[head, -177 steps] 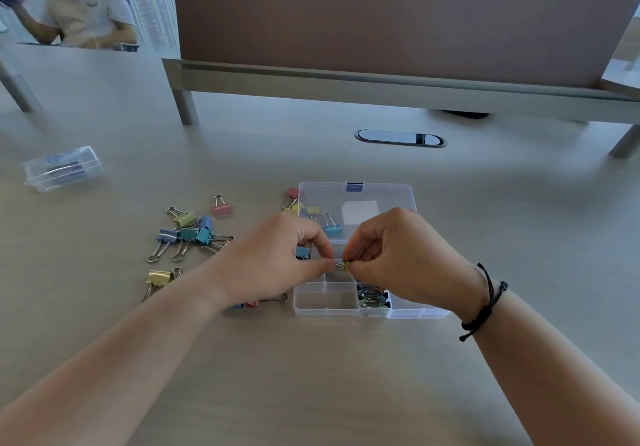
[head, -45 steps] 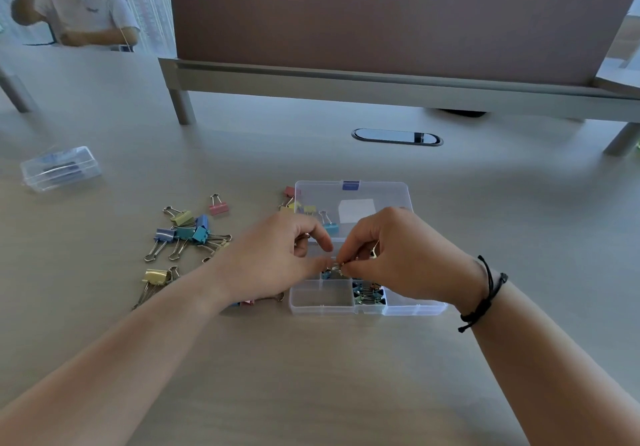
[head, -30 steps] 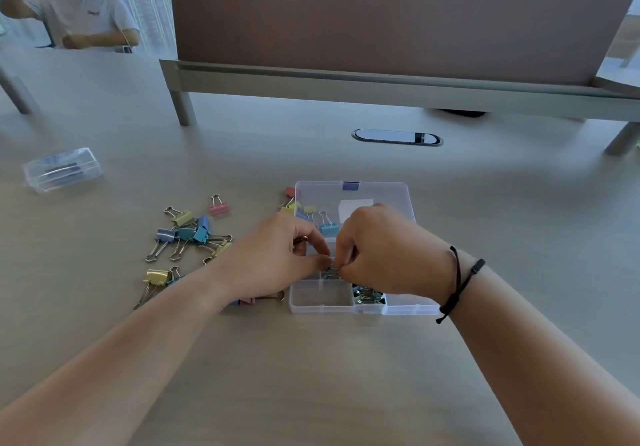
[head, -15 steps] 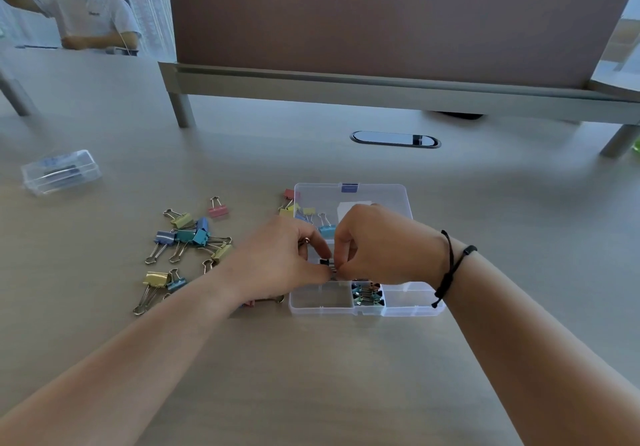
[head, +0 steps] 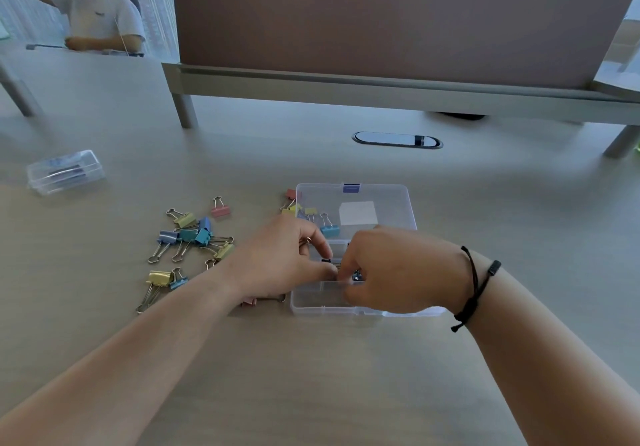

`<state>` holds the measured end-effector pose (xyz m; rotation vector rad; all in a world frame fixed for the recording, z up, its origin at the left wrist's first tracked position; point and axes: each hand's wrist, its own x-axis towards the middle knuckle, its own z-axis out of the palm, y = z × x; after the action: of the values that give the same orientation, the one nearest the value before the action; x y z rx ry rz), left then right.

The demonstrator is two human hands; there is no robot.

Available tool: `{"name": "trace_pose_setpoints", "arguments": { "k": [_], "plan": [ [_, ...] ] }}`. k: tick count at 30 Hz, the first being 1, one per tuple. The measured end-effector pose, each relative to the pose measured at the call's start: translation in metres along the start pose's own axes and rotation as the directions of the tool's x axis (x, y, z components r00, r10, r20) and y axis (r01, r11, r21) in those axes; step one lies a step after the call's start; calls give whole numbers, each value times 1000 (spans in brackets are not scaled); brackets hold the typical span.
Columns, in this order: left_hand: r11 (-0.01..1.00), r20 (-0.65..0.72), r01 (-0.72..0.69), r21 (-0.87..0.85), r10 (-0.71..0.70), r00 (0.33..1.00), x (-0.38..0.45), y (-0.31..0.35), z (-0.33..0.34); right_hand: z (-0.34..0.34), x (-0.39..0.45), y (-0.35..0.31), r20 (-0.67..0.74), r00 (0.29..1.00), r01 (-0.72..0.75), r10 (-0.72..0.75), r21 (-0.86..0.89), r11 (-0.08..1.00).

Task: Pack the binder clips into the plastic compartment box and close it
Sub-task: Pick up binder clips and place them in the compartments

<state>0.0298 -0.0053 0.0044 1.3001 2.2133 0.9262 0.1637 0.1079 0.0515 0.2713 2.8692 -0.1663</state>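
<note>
The clear plastic compartment box lies open in the middle of the table, its lid flat behind it. My left hand and my right hand meet over the box's middle compartments and together pinch a small dark binder clip. Several coloured binder clips lie scattered on the table to the left. A few more clips lie on the lid's left part. A pink clip peeks out under my left wrist.
A second small clear box, closed, sits at the far left. A brown divider panel on a grey rail crosses the back of the table, with an oval cable port before it. A person sits at the far left.
My right hand has shifted left and lower over the box, now covering the front middle compartment. Both hands stay joined on a clip, a dark one now. The loose clips have not moved.
</note>
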Motion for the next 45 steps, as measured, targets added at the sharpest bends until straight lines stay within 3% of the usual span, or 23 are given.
{"name": "trace_pose_setpoints", "arguments": {
  "k": [17,27,32,37,40,45],
  "plan": [
    [998,16,47,-31,-46,999,3,-1,1,-2,0,3,67,998,8,-17,122,993],
    [997,32,62,-38,-61,998,3,0,0,-5,-8,21,28,999,-49,41,387,921],
    [998,47,16,-63,-13,999,-1,5,-7,-5,-7,28,-137,988,1,74,486,874],
    [947,13,16,-321,-12,1000,-3,13,-8,3,4,23,-439,880,187,178,667,721],
    [900,33,3,-436,13,999,-4,15,-5,9,7,10,-469,874,277,128,698,660],
    [909,93,-29,-416,74,993,-9,17,-6,16,12,7,-491,864,290,112,668,685]
  ]
}}
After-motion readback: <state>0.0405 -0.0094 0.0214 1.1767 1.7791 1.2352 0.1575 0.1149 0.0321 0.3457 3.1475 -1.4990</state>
